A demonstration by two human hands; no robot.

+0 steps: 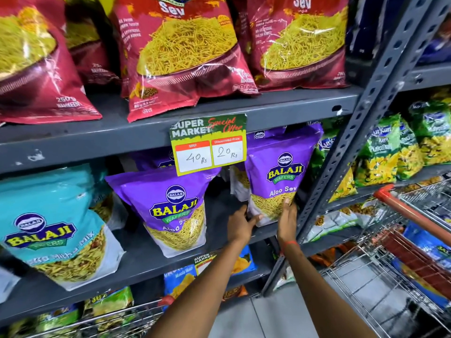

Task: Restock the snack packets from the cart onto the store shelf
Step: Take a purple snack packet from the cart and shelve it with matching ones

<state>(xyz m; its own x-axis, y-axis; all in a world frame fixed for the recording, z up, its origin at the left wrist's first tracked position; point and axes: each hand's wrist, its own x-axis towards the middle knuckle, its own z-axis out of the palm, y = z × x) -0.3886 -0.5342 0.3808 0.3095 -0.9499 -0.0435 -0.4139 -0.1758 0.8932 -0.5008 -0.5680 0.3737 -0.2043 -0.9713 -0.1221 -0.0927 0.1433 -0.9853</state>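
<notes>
A: Both hands, left hand (241, 222) and right hand (288, 215), clasp 1 purple Aloo Sev packet (278, 176) upright at the middle shelf (136, 262), right end.

B: Restocking looks midway; the cart (400, 242) at right holds more packets.

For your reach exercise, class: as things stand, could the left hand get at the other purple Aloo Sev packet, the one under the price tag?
Probably yes. The left hand is at the held packet, and only bare shelf separates it from the other purple packet. It would have to let go first.
</notes>
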